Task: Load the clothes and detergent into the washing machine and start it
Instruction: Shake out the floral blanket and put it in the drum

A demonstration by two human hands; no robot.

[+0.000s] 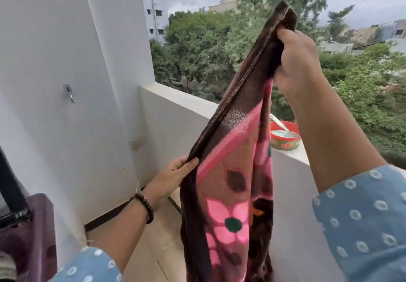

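A brown towel [232, 185] with pink flowers hangs in front of me on a balcony. My right hand [294, 62] grips its top corner, raised high at the upper right. My left hand [173, 178], with a dark bead bracelet on the wrist, pinches the towel's dark hemmed edge lower down on the left. The edge runs taut between the two hands and the rest of the cloth droops below the frame. A red tub [285, 137] of white detergent powder with a white scoop stands on the parapet ledge behind the towel. No washing machine is clearly in view.
A white wall [66, 62] with a metal hook [69, 93] and a socket [137, 143] is on the left. A dark purple plastic object [28, 235] sits at the lower left. The low parapet [175, 110] runs across, with trees and buildings beyond. The beige tiled floor [149, 237] lies below.
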